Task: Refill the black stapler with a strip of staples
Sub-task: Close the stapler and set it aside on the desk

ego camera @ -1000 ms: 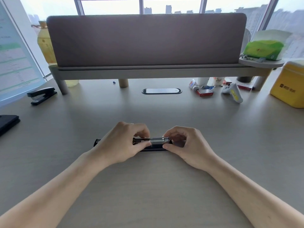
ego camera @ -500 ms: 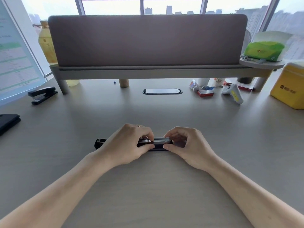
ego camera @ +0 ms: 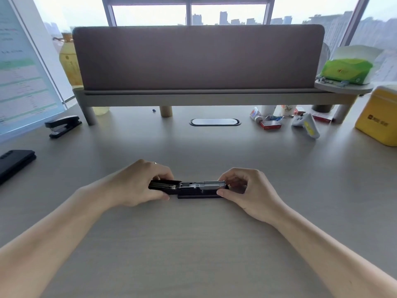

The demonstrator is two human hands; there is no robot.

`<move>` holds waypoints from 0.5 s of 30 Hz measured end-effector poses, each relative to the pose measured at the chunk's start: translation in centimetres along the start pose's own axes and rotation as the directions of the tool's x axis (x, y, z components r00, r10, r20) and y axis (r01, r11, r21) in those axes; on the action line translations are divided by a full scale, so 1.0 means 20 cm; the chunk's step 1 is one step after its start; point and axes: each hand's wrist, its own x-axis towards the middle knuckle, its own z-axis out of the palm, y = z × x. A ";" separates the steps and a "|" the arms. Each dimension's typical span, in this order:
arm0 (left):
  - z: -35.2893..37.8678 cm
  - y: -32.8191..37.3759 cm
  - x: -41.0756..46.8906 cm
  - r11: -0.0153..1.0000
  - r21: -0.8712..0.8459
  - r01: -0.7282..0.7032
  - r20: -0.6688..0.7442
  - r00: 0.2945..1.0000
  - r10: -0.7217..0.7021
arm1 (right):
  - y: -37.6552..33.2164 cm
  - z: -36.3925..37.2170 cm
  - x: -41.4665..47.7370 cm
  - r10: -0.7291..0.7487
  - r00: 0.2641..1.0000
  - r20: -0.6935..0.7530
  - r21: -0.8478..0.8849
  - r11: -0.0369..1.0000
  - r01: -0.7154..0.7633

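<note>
With the black stapler [ego camera: 189,188] opened flat on the desk [ego camera: 193,244] between our hands, left hand [ego camera: 137,186] gripping its cover, right hand [ego camera: 247,190] pinching the magazine end, we judge it rigid, light, best held by its sides.

We're in a high-rise office: a fabric privacy screen [ego camera: 197,58] along the worktop's [ego camera: 193,244] far edge, a cable grommet [ego camera: 214,122], a spare stapler [ego camera: 63,126] far left, city towers through the windows [ego camera: 225,11].
</note>
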 end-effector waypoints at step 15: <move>-0.28 0.31 0.14 0.992 0.109 -0.055 -0.090 0.994 0.065 | 0.00 0.01 0.00 0.007 1.000 -0.017 -0.023 1.000 -0.007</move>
